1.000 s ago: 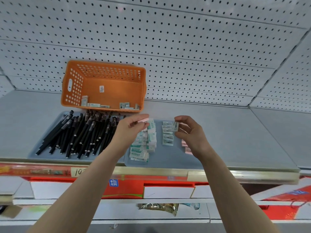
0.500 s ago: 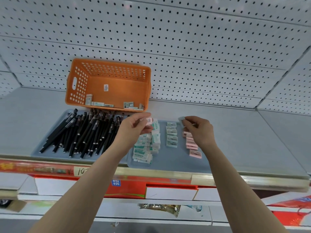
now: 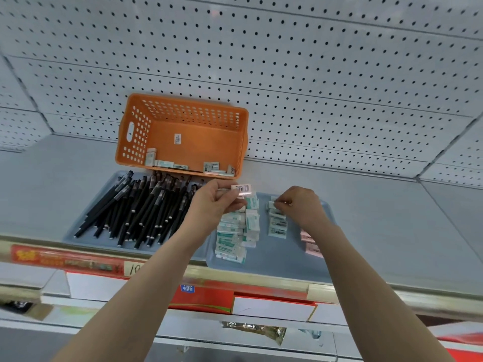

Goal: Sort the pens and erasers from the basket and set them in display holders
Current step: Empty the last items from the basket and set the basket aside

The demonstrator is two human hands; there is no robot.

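An orange basket (image 3: 136,131) lies tipped at the back of the shelf, with several erasers (image 3: 214,167) left inside. In front of it, black pens (image 3: 141,207) fill a grey tray (image 3: 78,235). A second grey tray (image 3: 277,257) holds a pile of green-and-white erasers (image 3: 232,235), a short row of them (image 3: 277,226) and pink erasers (image 3: 311,244) on the right. My left hand (image 3: 217,202) pinches a pink eraser (image 3: 243,188) above the pile. My right hand (image 3: 300,202) presses a white eraser (image 3: 271,204) at the far end of the row.
White pegboard (image 3: 287,74) backs the grey shelf (image 3: 392,218). A price rail with a red label (image 3: 65,259) runs along the front edge. Red and white boxes (image 3: 261,304) sit on the shelf below.
My right hand moved left from the pink erasers to the far end of the short eraser row. My left hand keeps the pink eraser raised, nearly still. The camera tilted slightly.
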